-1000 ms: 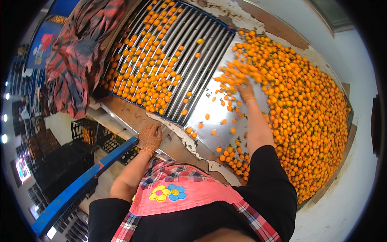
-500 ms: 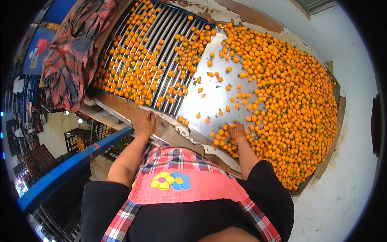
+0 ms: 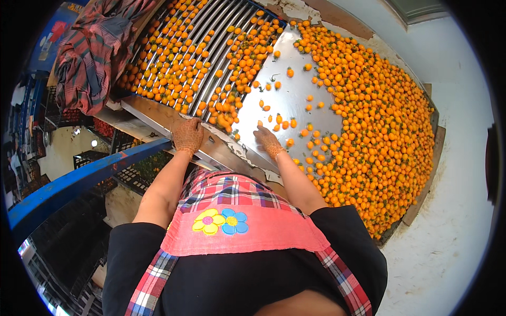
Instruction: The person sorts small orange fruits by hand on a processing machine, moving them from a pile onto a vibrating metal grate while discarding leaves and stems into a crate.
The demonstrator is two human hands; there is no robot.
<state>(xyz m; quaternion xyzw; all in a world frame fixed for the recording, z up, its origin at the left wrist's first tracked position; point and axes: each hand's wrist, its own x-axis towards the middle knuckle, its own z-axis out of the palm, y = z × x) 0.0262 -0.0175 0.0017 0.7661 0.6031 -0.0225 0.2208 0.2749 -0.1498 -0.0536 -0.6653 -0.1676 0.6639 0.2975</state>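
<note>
Head view: right hand [image 3: 269, 142] nearer, fingers apart, seemingly empty; loose fruit [image 3: 285, 125] just beyond, pile [image 3: 379, 131] rightward, rollers [image 3: 224, 13] upper left. Left hand [image 3: 188, 136] on ledge [image 3: 155, 116], grip unclear.

No lettering, number or brand could be read anywhere in the head view. A red patch [image 3: 57, 31] stood on the blue panel [image 3: 42, 59] at the upper left, beside the bundled plaid cloth [image 3: 92, 63], but it was too small and blurred to tell whether it bore any print. The pink apron bib [image 3: 279, 231] carried two flower emblems, a yellow flower [image 3: 201, 225] and a blue flower [image 3: 241, 227], side by side, with no legible words on them
</note>
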